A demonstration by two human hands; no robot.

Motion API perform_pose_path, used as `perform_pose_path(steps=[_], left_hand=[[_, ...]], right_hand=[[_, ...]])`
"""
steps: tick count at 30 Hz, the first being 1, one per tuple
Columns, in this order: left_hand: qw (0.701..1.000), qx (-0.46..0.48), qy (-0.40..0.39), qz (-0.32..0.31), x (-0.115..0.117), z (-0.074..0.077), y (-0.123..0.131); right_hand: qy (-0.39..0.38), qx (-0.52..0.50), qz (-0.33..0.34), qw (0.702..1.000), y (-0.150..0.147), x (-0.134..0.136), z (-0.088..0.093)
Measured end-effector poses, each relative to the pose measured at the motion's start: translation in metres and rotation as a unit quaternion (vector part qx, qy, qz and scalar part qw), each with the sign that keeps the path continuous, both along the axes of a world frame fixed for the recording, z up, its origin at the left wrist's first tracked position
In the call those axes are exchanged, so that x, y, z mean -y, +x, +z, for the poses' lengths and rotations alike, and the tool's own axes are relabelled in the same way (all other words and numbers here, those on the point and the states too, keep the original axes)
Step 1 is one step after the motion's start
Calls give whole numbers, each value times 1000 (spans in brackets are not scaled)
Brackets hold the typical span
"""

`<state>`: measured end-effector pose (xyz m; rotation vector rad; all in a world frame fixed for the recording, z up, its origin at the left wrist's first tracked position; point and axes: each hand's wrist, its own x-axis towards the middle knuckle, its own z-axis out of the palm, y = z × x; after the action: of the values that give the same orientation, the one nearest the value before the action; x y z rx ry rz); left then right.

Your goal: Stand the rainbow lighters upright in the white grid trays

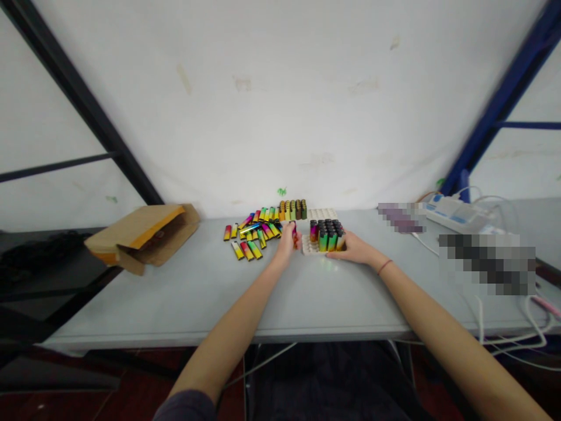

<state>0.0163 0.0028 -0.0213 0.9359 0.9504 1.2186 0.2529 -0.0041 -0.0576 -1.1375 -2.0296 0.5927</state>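
My left hand point(287, 241) is closed around a colourful lighter point(294, 229) held upright beside a white tray point(307, 248). The tray holds several upright rainbow lighters point(326, 235) with black tops. My right hand point(353, 248) rests against the tray's right side, fingers curled on its edge. A loose pile of lighters point(254, 233) lies flat on the grey table point(219, 292) just left of my left hand.
A row of upright lighters point(293, 209) and a second white tray point(322, 214) stand behind, by the white wall. An open cardboard box point(142, 237) lies at the left. A power strip point(453, 213) and white cables point(504, 339) occupy the right side.
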Motion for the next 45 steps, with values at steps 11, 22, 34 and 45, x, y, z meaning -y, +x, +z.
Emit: perform_pose_path(steps=[11, 22, 34, 45], left_hand=[[942, -208, 262, -2, -5, -20, 0], [918, -271, 290, -15, -3, -22, -7], [919, -262, 294, -20, 4, -6, -10], [936, -226, 271, -15, -1, -11, -8]], right_hand=[[-20, -19, 6, 1000, 0, 2, 1], [-5, -25, 7, 1000, -1, 1, -1], [-5, -26, 4, 1000, 0, 1, 0], [-25, -25, 15, 999, -1, 3, 1]])
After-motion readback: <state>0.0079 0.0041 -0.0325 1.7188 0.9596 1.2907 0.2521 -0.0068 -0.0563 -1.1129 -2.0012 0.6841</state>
